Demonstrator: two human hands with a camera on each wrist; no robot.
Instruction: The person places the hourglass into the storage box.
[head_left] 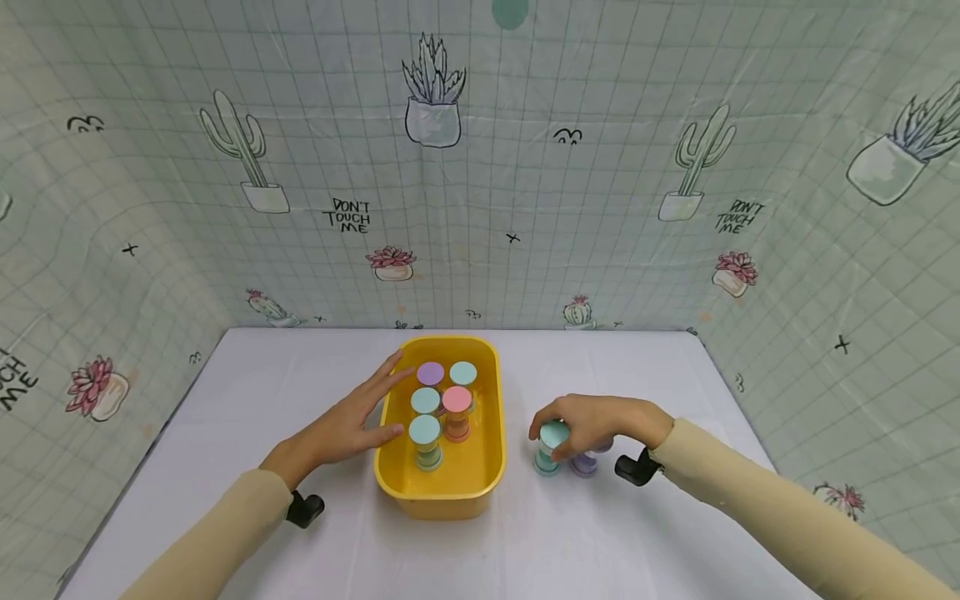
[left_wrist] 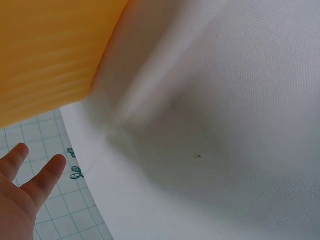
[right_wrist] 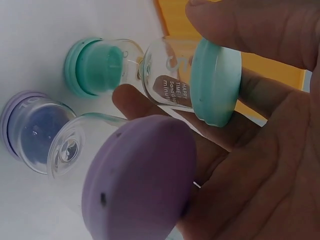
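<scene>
My right hand point(head_left: 592, 419) grips a teal-capped sand timer point(head_left: 554, 434) by its upper part, thumb and fingers around it. The timer stands upright on the white table, right of a yellow bin point(head_left: 442, 508). Close beside it is a purple-capped sand timer point(right_wrist: 140, 180), largely hidden under my hand in the head view. My left hand point(head_left: 341, 427) is at the bin's left side, fingers straight and spread over the rim. Inside the bin stand a pink-capped timer point(head_left: 457, 399), a purple-capped one point(head_left: 431, 373) and several teal-capped ones point(head_left: 424, 431).
The white-covered table point(head_left: 315, 542) runs back to an upright grid-patterned cloth point(head_left: 510, 275) with cactus drawings. The same cloth borders it at left and right. A black wrist device point(head_left: 637, 468) sits under my right wrist, another point(head_left: 305, 509) under my left.
</scene>
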